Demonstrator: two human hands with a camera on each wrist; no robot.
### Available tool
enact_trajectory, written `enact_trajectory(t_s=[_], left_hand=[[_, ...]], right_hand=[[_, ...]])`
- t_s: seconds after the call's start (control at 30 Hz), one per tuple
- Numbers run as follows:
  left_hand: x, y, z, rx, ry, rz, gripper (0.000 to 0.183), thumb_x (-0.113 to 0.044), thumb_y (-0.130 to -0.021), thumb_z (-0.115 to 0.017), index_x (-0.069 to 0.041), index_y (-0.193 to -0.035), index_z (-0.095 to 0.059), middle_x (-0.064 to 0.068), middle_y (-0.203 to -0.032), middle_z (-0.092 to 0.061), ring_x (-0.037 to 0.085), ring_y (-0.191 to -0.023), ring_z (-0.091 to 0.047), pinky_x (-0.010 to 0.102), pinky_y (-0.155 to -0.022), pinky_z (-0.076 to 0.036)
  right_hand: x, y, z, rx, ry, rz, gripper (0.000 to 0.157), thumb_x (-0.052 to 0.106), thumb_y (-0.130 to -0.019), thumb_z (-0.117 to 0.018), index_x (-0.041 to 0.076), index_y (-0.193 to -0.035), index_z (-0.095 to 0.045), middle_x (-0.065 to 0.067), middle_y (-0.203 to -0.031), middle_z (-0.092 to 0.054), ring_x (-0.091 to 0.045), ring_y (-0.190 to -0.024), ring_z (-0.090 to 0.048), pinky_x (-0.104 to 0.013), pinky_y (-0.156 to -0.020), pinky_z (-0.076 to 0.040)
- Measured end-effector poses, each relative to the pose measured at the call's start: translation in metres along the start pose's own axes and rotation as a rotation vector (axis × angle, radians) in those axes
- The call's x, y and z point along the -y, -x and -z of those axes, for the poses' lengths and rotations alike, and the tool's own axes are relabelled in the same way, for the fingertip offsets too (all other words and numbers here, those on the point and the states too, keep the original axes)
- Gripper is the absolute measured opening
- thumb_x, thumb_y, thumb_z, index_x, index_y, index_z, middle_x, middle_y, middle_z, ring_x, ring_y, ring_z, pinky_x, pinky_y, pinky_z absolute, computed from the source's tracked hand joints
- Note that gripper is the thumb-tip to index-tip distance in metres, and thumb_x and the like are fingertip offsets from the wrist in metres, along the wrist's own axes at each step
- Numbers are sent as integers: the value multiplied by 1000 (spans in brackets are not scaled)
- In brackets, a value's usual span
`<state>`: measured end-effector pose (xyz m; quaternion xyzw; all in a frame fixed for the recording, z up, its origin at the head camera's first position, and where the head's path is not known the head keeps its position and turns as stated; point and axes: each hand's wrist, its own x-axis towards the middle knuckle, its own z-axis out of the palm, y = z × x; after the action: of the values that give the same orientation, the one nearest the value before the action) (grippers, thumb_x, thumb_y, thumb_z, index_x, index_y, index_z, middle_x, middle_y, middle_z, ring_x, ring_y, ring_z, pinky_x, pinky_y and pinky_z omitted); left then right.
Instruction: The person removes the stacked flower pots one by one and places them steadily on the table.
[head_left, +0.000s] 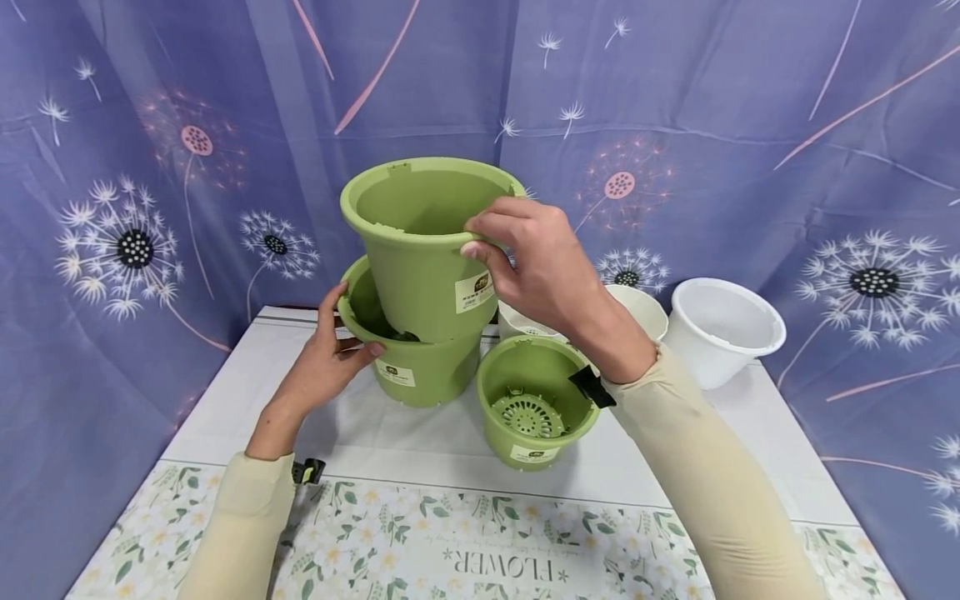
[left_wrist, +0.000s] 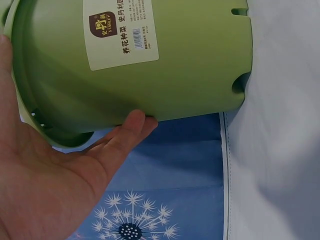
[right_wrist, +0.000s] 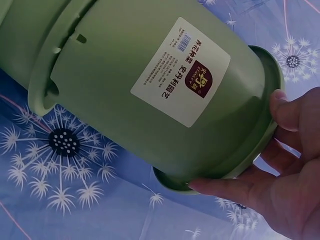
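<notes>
In the head view my right hand pinches the front right rim of a large green flower pot. The base of this pot is at the mouth of a second green flower pot, its lower edge partly inside; a dark gap shows at the left. My left hand holds that lower pot by its left rim, thumb at the front. Both pots carry a pale label. In the left wrist view the left hand lies along the labelled lower pot. The right wrist view shows the right hand on the upper pot's rim.
A smaller green pot with a slotted base stands in front, right of the stack. Behind it are white pots, including a large one at right and a cream one. A floral mat covers the near table; a purple curtain hangs behind.
</notes>
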<state>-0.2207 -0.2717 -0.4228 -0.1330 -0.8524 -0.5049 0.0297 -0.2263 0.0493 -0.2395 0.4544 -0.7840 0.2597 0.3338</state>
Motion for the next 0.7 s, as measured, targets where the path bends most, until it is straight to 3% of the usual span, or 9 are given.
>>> enact_trajectory(t_s=[0.43, 0.7], left_hand=[[1, -1, -1, 0, -7, -2, 105, -37, -103, -73, -43, -168, 10, 30, -158, -35, 52, -134, -57, 60, -110, -50], [2, -1, -1, -4, -17, 1, 104, -39, -103, -72, -44, -167, 10, 30, -157, -35, 52, -134, -57, 61, -110, -50]], right_hand=[[1, 3, 17, -8, 26, 15, 10, 5, -97, -77, -4, -100, -80, -14, -95, -77, -23, -79, -67, -35, -71, -57], [0, 10, 26, -18, 47, -1, 10, 7, -97, -78, -3, -100, -81, -13, -97, -77, -26, -85, -70, -37, -78, -59]])
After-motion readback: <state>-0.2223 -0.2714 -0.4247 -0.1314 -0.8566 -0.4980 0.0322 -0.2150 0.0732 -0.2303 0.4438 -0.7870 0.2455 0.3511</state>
